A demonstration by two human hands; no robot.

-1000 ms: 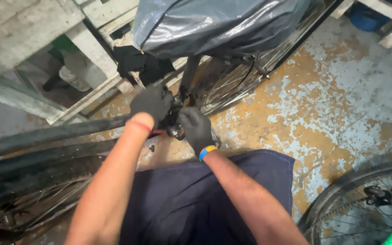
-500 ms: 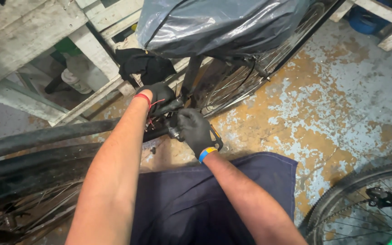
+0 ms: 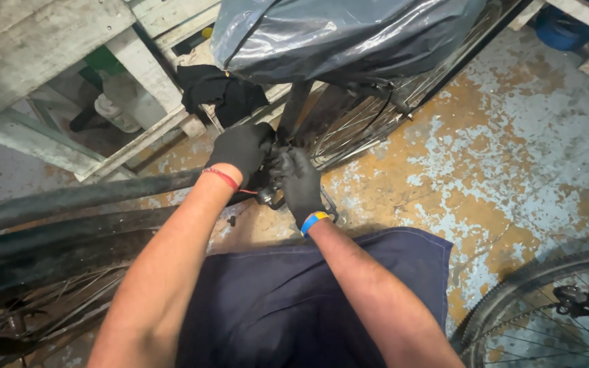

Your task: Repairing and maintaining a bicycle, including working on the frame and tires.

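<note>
Both my hands wear black gloves and meet at a bicycle's frame just below the seat post (image 3: 294, 105). My left hand (image 3: 240, 146), with a red band at the wrist, curls around the dark frame part. My right hand (image 3: 298, 180), with a blue and yellow wristband, grips a small dark metal part (image 3: 267, 197) at the same spot. What exactly the fingers hold is hidden by the gloves. A grey plastic bag (image 3: 342, 34) covers the saddle above.
A black tyre (image 3: 69, 197) and spoked wheel lie at the left. Another bicycle wheel (image 3: 547, 313) sits at the lower right. A black cloth (image 3: 223, 92) hangs on a wooden bench (image 3: 49, 48). The floor is worn, rust-stained concrete.
My left hand moved up and slightly away from me along the frame. My right hand stayed at the small part, shifting a little. The view tilted slightly.
</note>
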